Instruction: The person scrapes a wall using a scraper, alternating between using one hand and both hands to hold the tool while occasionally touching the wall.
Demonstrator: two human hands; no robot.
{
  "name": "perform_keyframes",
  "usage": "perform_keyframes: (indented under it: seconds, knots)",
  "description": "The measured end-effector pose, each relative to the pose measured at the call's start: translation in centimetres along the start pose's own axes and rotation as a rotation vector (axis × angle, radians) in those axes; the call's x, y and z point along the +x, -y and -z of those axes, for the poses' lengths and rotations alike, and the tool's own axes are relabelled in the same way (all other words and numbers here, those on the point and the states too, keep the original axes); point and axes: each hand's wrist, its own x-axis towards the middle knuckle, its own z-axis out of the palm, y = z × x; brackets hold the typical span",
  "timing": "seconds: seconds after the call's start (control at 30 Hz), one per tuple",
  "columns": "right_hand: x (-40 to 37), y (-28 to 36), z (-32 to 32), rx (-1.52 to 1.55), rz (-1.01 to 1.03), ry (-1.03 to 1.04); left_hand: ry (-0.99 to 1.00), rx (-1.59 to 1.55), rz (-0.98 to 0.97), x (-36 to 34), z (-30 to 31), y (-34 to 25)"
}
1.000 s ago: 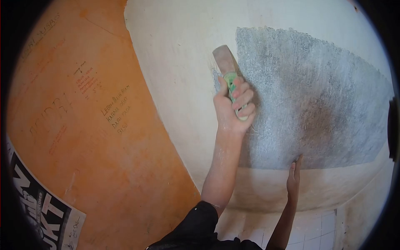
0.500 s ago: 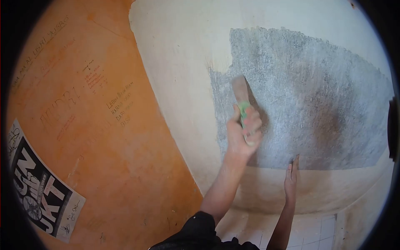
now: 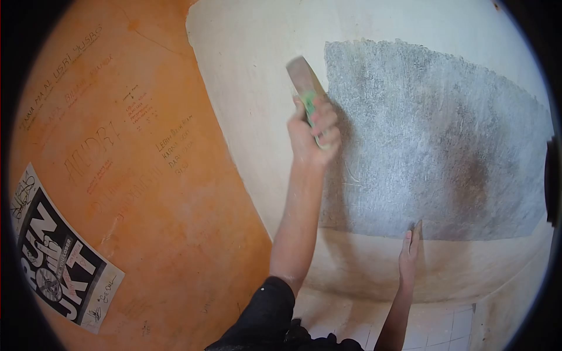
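Observation:
My left hand (image 3: 314, 131) is wrapped around the green handle of a scraper (image 3: 304, 76), thumb along its left side. The wide, dull blade points up and to the left, over the whitish wall (image 3: 252, 76). Behind the hand and forearm, part of the left border of a rough grey patch (image 3: 398, 123) is hidden. Lower and farther right, my right hand (image 3: 409, 248) has its fingers stretched upward, overlapping the patch's bottom edge. Its palm is turned mostly out of sight.
An orange wall (image 3: 164, 234) with handwriting fills the left side and meets the whitish wall along a slanting edge. A black-and-white poster (image 3: 64, 257) hangs at its lower left. White tiles (image 3: 439, 327) show below, and a dark object (image 3: 551, 181) stands at the right edge.
My left hand has carried the scraper up and left, from over the grey patch to the whitish wall beside it. My right hand stays in nearly the same place.

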Motion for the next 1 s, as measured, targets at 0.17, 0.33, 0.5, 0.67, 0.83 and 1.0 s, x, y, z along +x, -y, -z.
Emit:
perform_keyframes:
  seconds: [0.17, 0.33, 0.5, 0.67, 0.83, 1.0]
  knots:
    - [-0.8, 4.7, -2.9, 0.051, -0.007, -0.008, -0.409, 0.666, -0.198, -2.4, 0.6, 3.8]
    - [0.7, 10.9, -9.7, 0.307, 0.158, 0.262, -0.656, 1.042, -0.184, -6.7, 7.5, 5.7]
    - [3.1, 13.3, -15.0, 0.265, 0.150, 0.315, -0.569, 1.365, -0.149, -8.2, 8.9, 3.1]
    - [3.3, 15.7, -16.5, 0.944, 0.072, 0.694, -0.651, 1.504, -0.221, -11.3, 8.8, -1.4]
    - [4.8, 18.4, -16.8, 1.283, -0.175, 0.734, -0.824, 1.908, -0.638, -18.3, 16.0, -3.8]
    - [6.0, 19.6, -18.1, 1.466, -0.266, 0.821, -1.029, 2.099, -0.517, -20.1, 19.1, -5.5]
